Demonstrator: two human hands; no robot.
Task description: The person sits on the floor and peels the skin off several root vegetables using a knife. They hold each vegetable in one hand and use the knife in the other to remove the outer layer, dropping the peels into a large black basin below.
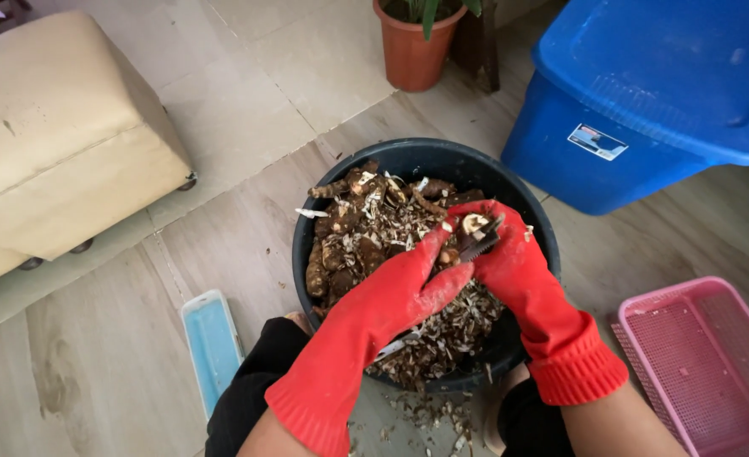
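Now | left hand point(421, 283) grips root point(450, 254) | right hand point(510, 254) grasps peeler point(478, 245) against it

A: Which items are cut off?
B: The blue bin point(653, 101), pink basket point(713, 364) and plant pot point(414, 46) run past the frame edges.
A: Hidden?
B: The root piece between both gloves.

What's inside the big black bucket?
The black bucket holds brown roots mixed with lots of pale peel scraps. The red-gloved left hand and right hand cover part of the pile, and the bottom is hidden underneath.
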